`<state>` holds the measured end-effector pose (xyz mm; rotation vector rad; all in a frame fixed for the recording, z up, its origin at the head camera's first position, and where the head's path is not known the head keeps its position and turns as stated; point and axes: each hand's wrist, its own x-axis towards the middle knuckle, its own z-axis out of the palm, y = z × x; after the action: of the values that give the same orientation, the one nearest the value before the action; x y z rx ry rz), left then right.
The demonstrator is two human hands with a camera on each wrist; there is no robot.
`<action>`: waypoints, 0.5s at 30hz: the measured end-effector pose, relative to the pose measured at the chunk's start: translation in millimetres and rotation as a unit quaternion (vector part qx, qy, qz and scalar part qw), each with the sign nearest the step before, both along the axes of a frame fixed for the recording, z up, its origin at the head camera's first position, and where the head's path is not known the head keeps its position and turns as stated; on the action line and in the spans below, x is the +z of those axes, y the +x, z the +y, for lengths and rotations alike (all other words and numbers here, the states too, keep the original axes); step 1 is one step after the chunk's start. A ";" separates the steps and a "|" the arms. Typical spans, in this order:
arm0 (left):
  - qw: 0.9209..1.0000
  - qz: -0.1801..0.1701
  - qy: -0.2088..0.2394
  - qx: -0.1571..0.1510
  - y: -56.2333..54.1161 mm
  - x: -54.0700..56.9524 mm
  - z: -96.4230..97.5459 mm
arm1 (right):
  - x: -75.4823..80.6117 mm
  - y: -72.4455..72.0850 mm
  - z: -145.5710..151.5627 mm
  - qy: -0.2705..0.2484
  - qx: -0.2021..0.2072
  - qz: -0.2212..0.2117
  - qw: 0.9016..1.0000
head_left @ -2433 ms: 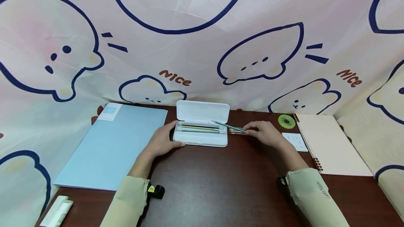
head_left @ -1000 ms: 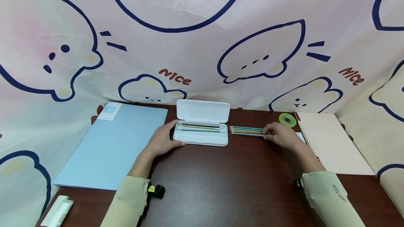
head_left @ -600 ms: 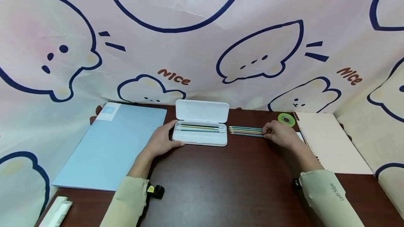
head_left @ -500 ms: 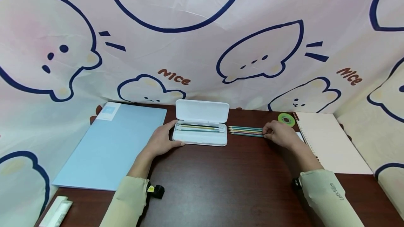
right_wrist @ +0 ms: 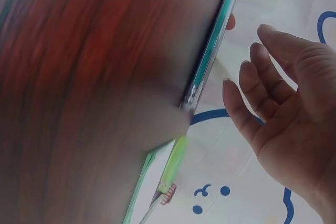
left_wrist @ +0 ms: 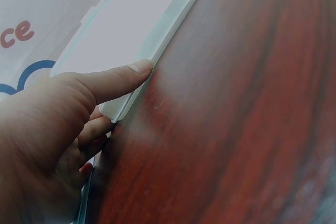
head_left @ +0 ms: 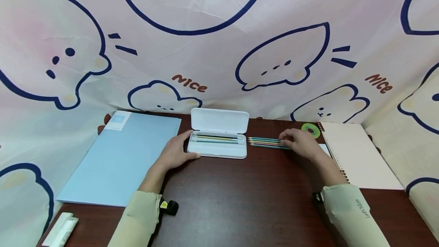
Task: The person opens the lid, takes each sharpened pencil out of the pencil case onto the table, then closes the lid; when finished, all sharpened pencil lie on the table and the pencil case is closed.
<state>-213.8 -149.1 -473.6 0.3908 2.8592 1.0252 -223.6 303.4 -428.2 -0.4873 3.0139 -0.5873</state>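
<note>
A white pencil case (head_left: 219, 151) lies with its lid (head_left: 220, 121) raised at the back of the table, several pencils (head_left: 217, 139) inside it. My left hand (head_left: 174, 152) grips the case's left end, thumb (left_wrist: 123, 81) along the front edge. Just right of the case, several loose pencils (head_left: 264, 142) lie side by side, their points toward it. Over their far ends hovers my right hand (head_left: 299, 142). In the right wrist view, its fingers (right_wrist: 247, 111) are bent loosely and stand apart from the pencils (right_wrist: 214, 45), with nothing between them.
A large light-blue folder (head_left: 120, 159) lies at left, a white wrapped item (head_left: 61, 230) near the front left corner. At right are a green tape roll (head_left: 310, 130), a white card (head_left: 324, 148) partly hidden by my arm, and a spiral notebook (head_left: 363, 155). A printed curtain (head_left: 219, 68) hangs behind.
My right hand carried a pencil rightward from beside the case and laid it with the loose ones. It has since let go and shifted slightly left. The left hand has stayed put.
</note>
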 end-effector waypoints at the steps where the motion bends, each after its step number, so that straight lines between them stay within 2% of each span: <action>1: 1.000 0.000 0.001 0.000 0.1 -0.1 -0.2 | -0.1 -0.3 -2.2 -0.003 -0.001 0.003 1.000; 7: 1.000 0.000 -0.001 0.003 0.6 0.2 -0.5 | 0.3 -4.9 -17.7 -0.023 0.001 0.010 1.000; 15: 1.000 0.000 -0.005 0.005 -0.4 -0.9 0.3 | 1.5 -13.4 -49.0 -0.045 0.005 -0.015 0.999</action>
<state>-214.2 -148.9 -474.5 0.3757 2.8672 1.0131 -237.0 254.4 -426.7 -0.4941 2.9651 -0.7243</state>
